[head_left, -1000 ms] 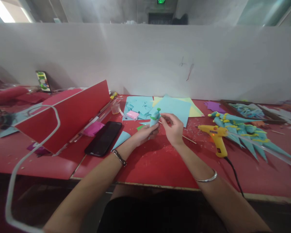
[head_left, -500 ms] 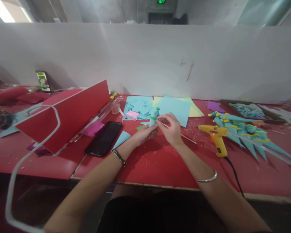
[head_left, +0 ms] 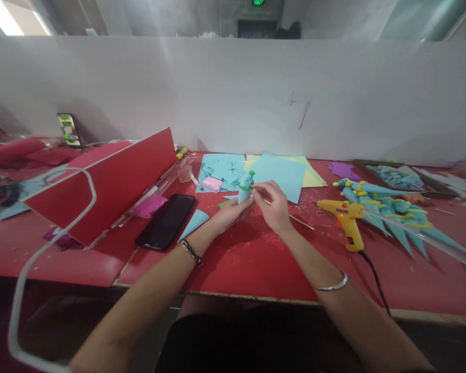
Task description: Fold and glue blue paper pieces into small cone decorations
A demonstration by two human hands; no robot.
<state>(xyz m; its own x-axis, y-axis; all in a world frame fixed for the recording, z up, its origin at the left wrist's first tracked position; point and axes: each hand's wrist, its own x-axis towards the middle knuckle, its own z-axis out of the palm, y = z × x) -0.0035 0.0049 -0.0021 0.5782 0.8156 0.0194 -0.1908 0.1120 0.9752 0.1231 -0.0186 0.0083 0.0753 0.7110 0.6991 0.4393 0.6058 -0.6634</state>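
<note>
My left hand point(head_left: 233, 213) is closed round the lower part of a light blue paper cone figure point(head_left: 245, 189), held above the red table. A green knob point(head_left: 251, 173) tops the figure, and a thin green strip point(head_left: 245, 188) circles its middle. At the strip's right end the thumb and fingertips of my right hand point(head_left: 272, 204) are pinched together, touching the figure's side. Behind that hand lies a thin wooden stick point(head_left: 302, 223). Near my left wrist is a loose blue paper cone point(head_left: 194, 224).
A yellow glue gun point(head_left: 347, 220) with its lamp lit lies right, beside several finished blue paper figures point(head_left: 396, 210). To the left are a black phone point(head_left: 166, 221) and a standing red board point(head_left: 112, 181). Blue sheets point(head_left: 283, 173) and a pink packet point(head_left: 212, 184) lie behind my hands.
The paper figure has shifted and turned slightly in my left hand. My right fingertips have moved a little, staying beside the green strip. Everything on the table stays put.
</note>
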